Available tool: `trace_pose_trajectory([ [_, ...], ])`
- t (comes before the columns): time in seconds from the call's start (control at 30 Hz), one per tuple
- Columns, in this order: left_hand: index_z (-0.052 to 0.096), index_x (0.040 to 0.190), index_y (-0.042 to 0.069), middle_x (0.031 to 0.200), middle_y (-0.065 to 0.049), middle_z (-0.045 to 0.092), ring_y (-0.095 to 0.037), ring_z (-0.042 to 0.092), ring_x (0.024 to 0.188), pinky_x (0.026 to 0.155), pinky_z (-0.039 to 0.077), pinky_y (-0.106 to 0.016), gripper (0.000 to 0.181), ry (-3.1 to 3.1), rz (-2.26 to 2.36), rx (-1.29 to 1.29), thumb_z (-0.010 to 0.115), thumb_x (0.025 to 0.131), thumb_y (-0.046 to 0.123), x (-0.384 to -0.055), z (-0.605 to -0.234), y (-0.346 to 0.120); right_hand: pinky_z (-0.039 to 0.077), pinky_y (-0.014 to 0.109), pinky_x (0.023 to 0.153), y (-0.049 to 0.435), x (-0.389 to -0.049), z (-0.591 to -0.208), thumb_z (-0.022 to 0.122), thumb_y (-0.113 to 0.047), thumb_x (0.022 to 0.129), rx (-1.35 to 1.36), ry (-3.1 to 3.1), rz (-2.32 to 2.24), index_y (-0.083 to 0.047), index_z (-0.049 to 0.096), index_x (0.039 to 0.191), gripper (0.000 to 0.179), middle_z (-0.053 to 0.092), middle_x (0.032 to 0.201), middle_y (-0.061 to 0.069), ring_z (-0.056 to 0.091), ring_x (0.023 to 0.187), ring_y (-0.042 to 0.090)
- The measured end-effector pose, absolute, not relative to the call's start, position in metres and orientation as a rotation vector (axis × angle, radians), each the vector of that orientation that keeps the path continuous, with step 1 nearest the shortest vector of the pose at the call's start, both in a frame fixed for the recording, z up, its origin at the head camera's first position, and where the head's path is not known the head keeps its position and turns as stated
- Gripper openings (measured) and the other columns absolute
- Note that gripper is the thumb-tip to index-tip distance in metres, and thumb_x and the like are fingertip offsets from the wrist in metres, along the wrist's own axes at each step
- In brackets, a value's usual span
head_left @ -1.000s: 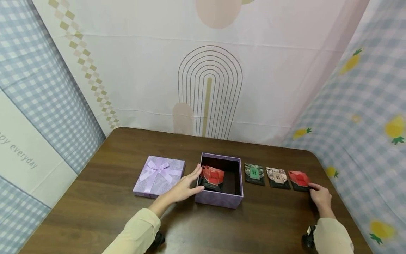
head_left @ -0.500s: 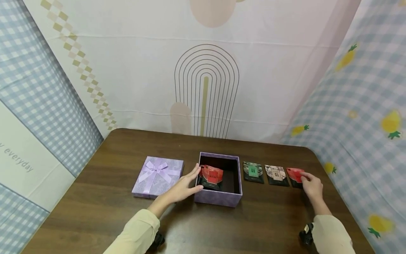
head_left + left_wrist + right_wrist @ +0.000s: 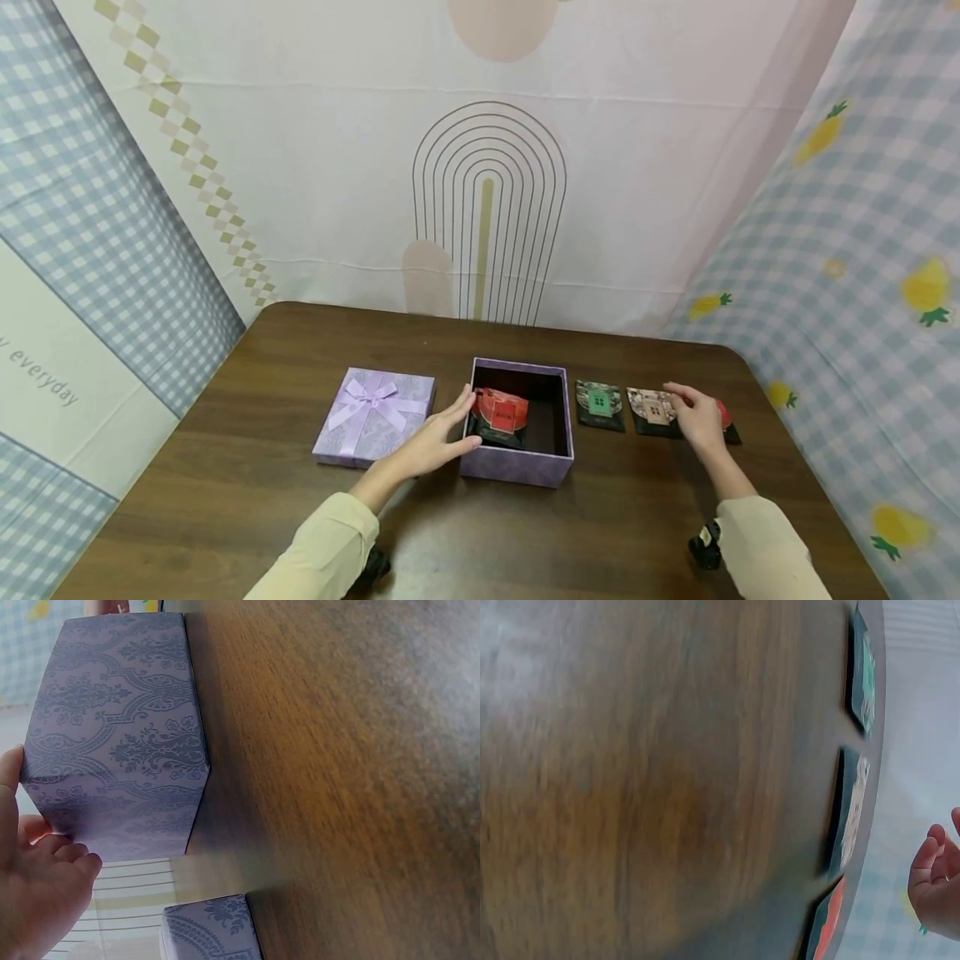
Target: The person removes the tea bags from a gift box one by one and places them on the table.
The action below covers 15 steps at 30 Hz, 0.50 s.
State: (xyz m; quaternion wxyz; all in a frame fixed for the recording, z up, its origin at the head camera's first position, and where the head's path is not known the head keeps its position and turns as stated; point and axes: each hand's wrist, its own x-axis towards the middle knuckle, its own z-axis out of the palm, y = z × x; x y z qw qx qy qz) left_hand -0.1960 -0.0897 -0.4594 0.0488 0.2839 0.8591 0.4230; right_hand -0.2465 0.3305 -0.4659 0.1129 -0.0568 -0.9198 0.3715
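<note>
In the head view my left hand [image 3: 431,442] rests at the near left corner of an uncovered purple gift box [image 3: 517,468], thumb by the front rim and fingers along the left side. A red-and-black packet [image 3: 501,417] leans inside the box's left part. My right hand [image 3: 701,419] hovers at the right end of a row of flat packets, holding nothing. Nearest to it is the beige-and-black packet [image 3: 651,411]. It partly hides the red-and-black packet [image 3: 729,427] at the end. The green-and-black packet [image 3: 600,405] lies closest to the box.
A purple lid [image 3: 375,417] with a ribbon bow lies left of the box on the brown wooden table [image 3: 480,542]. Patterned cloths hang behind the table and at both sides.
My right hand has let go of the end red-and-black packet and moved left to the beige-and-black one. That red packet has shifted slightly closer to the row. The left hand stays at the box.
</note>
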Motion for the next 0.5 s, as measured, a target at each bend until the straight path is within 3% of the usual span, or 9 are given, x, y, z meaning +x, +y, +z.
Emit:
trace_pose_trajectory([
  [0.13,0.022,0.141,-0.006,0.15,-0.017,0.009,-0.031,0.02,0.135,0.107,0.021,-0.048,0.069,2.616,1.29,0.872,0.058,0.089,0.022,-0.197,-0.458,-0.089,0.038,0.023,0.047,0.321,-0.247,-0.465,0.047,-0.011,0.095,-0.081,-2.696,1.171,0.003,0.057,0.119,0.03,0.058,0.113,0.028,0.05,0.06,0.011],
  [0.3,0.022,0.141,-0.006,0.15,-0.017,0.01,-0.031,0.02,0.135,0.107,0.022,-0.047,0.069,2.628,1.274,0.87,0.058,0.089,0.022,-0.197,-0.458,-0.089,0.033,0.024,0.042,0.305,-0.247,-0.462,0.047,-0.013,0.095,-0.033,-2.71,1.231,0.002,0.057,0.119,0.031,0.058,0.11,0.027,0.036,0.047,0.006],
  [0.37,0.022,0.141,-0.006,0.15,-0.017,0.01,-0.031,0.02,0.135,0.107,0.021,-0.047,0.069,2.63,1.266,0.869,0.058,0.089,0.022,-0.197,-0.458,-0.089,0.036,0.024,0.044,0.299,-0.246,-0.461,0.047,-0.012,0.094,-0.022,-2.712,1.263,0.003,0.058,0.118,0.03,0.059,0.109,0.027,0.043,0.051,0.008],
  [0.5,0.022,0.141,-0.006,0.15,-0.017,0.01,-0.032,0.02,0.135,0.107,0.021,-0.047,0.069,2.623,1.28,0.871,0.058,0.089,0.022,-0.196,-0.458,-0.089,0.045,0.027,0.058,0.287,-0.245,-0.462,0.048,-0.011,0.094,0.036,-2.725,1.275,0.002,0.059,0.118,0.029,0.06,0.111,0.025,0.057,0.075,0.016],
])
